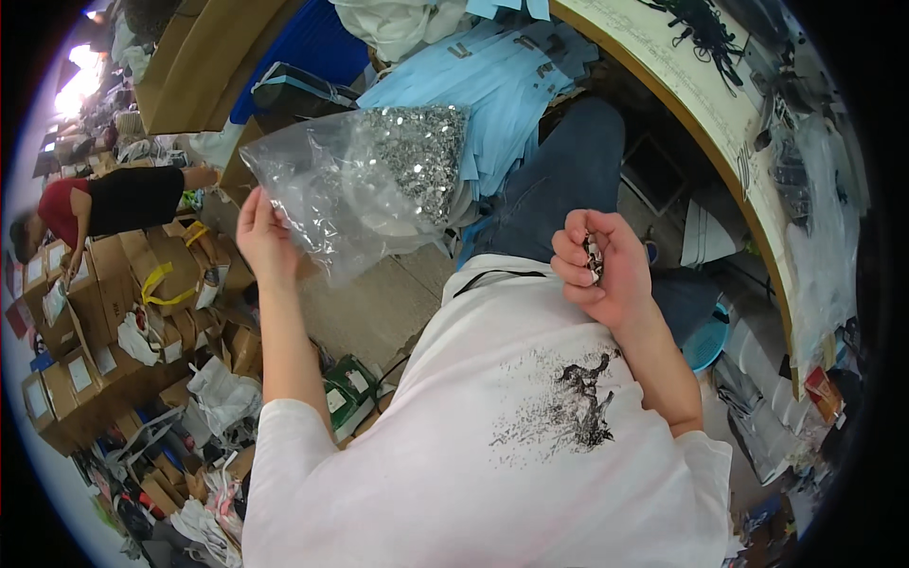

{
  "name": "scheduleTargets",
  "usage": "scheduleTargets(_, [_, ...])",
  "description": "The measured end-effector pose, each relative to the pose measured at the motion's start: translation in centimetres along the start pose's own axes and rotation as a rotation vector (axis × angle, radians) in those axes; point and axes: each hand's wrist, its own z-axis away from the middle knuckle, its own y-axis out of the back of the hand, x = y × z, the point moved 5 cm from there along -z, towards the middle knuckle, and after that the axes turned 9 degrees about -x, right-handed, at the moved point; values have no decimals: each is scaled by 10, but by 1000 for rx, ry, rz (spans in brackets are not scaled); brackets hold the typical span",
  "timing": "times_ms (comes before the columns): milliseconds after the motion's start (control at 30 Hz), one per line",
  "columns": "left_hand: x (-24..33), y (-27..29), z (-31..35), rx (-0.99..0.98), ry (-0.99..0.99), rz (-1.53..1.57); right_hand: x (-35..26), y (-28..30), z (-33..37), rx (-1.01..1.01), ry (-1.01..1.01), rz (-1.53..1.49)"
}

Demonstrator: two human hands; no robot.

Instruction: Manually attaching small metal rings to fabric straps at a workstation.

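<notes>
At centre-left, the left hand point(267, 237) pinches a clear bag point(360, 185); the right hand point(611, 265) grips half-hidden shiny pieces point(594, 254).

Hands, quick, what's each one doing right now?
Left hand: closed, pinching the edge of the clear plastic bag.
Right hand: fingers curled closed around small dark and silvery pieces.

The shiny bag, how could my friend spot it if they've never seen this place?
Start at the jeans in the upper middle, then find the pale blue strips beside them. Just below and left of those in the picture is a clear bag, its left edge in the left hand. Only it glitters, with silver pieces packed at its right end.
</notes>
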Motion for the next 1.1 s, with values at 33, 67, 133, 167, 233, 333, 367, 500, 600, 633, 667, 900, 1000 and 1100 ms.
scheduleTargets(33, [10, -6, 3, 1, -4, -7, 3, 2, 2, 8, -11, 15])
scheduleTargets(67, [23, -18, 4, -37, -67, -12, 3, 3, 4, 7, -10, 8])
scheduleTargets(133, [42, -34, 3, -104, -165, -16, -1, 6, 9, 32, 4, 35])
scheduleTargets(167, [48, -37, 2, -108, -164, -19, -3, 6, 10, 32, 8, 30])
scheduleTargets(233, [68, -39, -1, -143, -345, -119, -6, 8, 12, 81, -18, 157])
scheduleTargets(333, [78, -27, -19, -56, -321, -288, -8, 7, 20, 80, -9, 199])
scheduleTargets(367, [80, -23, -26, 6, -277, -413, -6, 10, 21, 94, 24, 195])
scheduleTargets(500, [118, -45, -12, -128, -285, -1451, -4, 14, 17, -38, 10, 41])
scheduleTargets(600, [142, -107, -2, -314, -124, -1503, -3, 19, 23, -89, 75, 15])
scheduleTargets(633, [143, -131, -4, -439, -262, -1418, -1, 18, 27, -109, 89, -1])
scheduleTargets(667, [139, -174, 4, -568, -457, -1259, 0, 17, 28, -128, 103, -15])
scheduleTargets(900, [50, -451, 39, -1163, -1013, -1045, -3, 10, 56, -99, 234, 133])
scheduleTargets(1000, [13, -504, 21, -1102, -1040, -1014, -3, 9, 73, 14, 320, 125])
scheduleTargets(1100, [-16, -520, 4, -1053, -1144, -1156, 0, 19, 90, 16, 453, 78])
